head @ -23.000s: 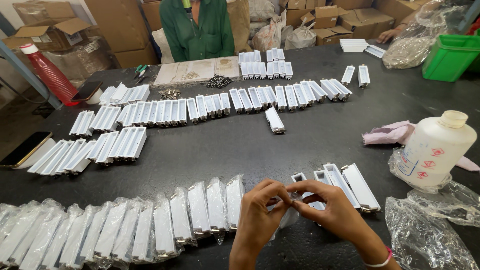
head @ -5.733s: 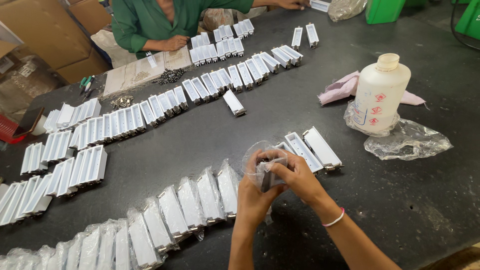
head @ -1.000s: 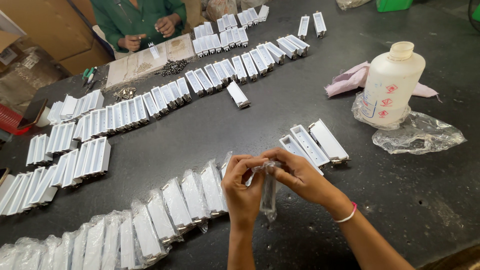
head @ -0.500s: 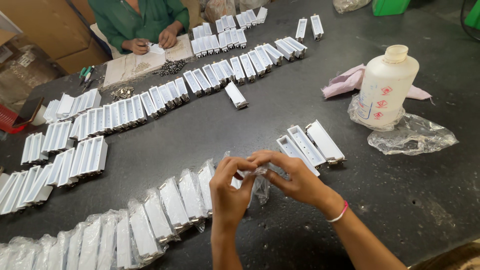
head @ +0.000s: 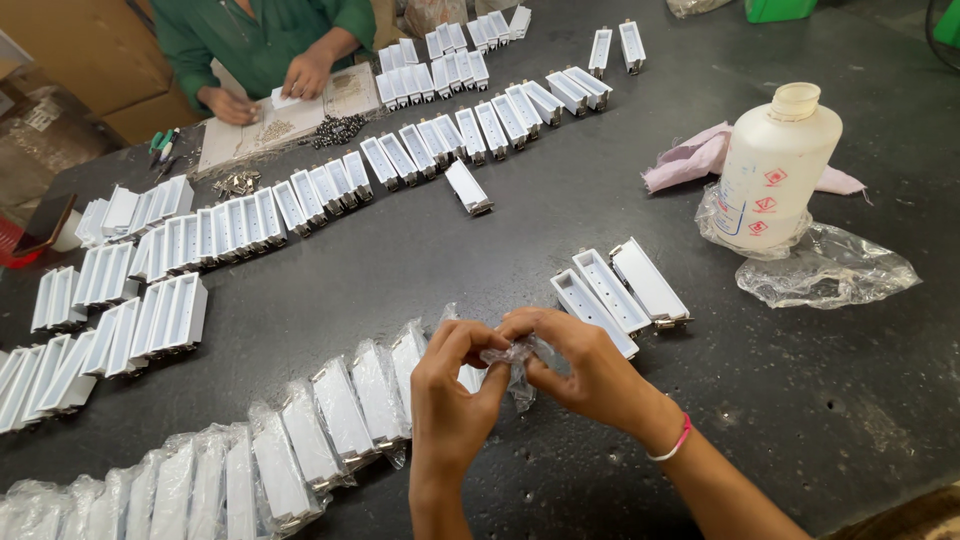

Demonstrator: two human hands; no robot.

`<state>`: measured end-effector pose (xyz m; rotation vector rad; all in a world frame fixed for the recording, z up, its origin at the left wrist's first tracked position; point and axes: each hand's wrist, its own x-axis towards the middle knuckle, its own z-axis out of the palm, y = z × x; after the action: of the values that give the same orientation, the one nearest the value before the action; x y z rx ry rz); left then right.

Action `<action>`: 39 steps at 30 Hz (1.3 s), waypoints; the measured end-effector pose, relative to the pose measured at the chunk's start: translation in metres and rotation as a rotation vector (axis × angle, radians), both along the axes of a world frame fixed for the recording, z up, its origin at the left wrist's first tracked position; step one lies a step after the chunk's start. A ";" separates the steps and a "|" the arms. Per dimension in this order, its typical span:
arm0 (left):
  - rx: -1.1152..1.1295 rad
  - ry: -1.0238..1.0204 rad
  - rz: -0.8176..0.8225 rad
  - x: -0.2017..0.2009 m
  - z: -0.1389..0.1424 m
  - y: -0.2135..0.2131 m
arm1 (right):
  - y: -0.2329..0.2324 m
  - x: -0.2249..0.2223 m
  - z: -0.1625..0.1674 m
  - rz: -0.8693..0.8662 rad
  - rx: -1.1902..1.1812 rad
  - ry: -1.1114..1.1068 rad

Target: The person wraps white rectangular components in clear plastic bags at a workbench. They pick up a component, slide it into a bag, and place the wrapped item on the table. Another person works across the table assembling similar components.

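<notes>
A near row of white rectangular metal parts in clear plastic bags (head: 300, 440) lies left. The left hand (head: 450, 400) and right hand (head: 590, 375) pinch a crumpled clear plastic bag (head: 515, 358) between them, fingertips clamped on it. Three unbagged white parts (head: 620, 290) lie just beyond; a white plastic bottle (head: 775, 165) stands far right.

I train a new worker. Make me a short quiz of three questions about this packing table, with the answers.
1. True or false: both hands pinch one crumpled clear bag.
2. How many unbagged white parts lie just right of the hands? A) one B) three C) six
3. Fill in: the white bottle stands on a clear plastic ____.

Key
1. True: left hand and right hand grip the bag between them.
2. B: three white parts lie side by side there, while a row of bagged parts lies to the left.
3. Sheet: the bottle stands on the plastic sheet, on the dark table.
</notes>
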<state>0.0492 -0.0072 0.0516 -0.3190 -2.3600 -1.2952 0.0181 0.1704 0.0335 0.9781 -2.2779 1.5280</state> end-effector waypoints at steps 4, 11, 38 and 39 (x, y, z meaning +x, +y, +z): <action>0.056 -0.116 -0.064 -0.001 0.000 -0.010 | -0.004 -0.001 -0.006 0.036 0.009 0.070; 0.258 -0.284 -0.124 -0.002 0.001 -0.014 | -0.014 0.002 -0.009 -0.030 0.033 0.032; 0.076 -0.161 -0.062 0.009 0.011 -0.023 | -0.022 0.017 -0.006 -0.119 0.085 0.080; 0.071 -0.187 -0.033 0.010 0.010 -0.023 | -0.022 0.017 -0.007 -0.123 0.065 0.079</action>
<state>0.0590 -0.0299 0.0617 -0.2248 -2.4638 -1.4784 0.0351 0.1484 0.0269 0.8803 -2.2995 1.3506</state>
